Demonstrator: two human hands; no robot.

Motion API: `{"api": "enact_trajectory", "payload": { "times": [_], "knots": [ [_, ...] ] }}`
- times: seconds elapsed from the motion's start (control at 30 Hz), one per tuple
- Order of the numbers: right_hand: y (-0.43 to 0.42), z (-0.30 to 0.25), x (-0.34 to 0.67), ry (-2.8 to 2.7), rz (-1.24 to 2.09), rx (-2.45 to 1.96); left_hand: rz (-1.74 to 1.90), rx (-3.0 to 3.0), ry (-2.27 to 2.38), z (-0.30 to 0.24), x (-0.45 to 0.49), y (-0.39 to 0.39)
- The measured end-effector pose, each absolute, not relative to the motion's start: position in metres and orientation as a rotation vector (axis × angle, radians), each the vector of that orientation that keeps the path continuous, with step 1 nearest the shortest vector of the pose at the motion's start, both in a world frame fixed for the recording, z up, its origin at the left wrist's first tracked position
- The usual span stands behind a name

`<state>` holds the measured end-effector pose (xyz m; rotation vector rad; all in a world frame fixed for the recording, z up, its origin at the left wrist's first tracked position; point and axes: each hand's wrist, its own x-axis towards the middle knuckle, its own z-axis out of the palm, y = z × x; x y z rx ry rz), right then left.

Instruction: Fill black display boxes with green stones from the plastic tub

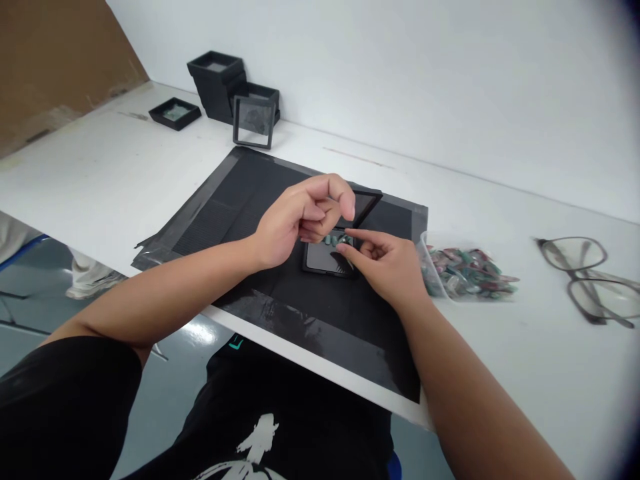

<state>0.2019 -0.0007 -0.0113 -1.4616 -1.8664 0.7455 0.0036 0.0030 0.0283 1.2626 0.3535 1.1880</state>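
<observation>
My right hand (387,263) reaches in from the right, thumb and index fingertip closing on a small green stone (345,239). Beneath those fingertips lies an opened black display frame (320,259) with a clear film panel. Several small green stones (328,239) form a short row on the film. The frame's raised lid (367,205) tilts up at the back, partly hidden by my left hand (313,210). That hand hovers over the left side of the frame with its fingers curled in, and nothing shows in them.
A black ridged mat (220,213) lies under the frame on the white table. To the right stand a clear plastic tub (434,270) of colourful wrapped pieces (470,272) and eyeglasses (580,273). Black display frames (215,87) are stacked at the back left, with another frame (175,113) beside them.
</observation>
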Motion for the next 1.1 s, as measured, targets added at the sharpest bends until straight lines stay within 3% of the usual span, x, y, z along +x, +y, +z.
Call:
{"api": "enact_trajectory", "payload": {
  "times": [0.7, 1.1],
  "knots": [
    [-0.002, -0.015, 0.2, -2.086, 0.55, -1.41, 1.182, 1.318, 0.389, 0.03, 0.006, -0.001],
    [-0.003, -0.003, 0.205, -2.128, 0.758, -1.432, 1.147, 1.243, 0.408, 0.029, 0.004, 0.004]
  ]
}}
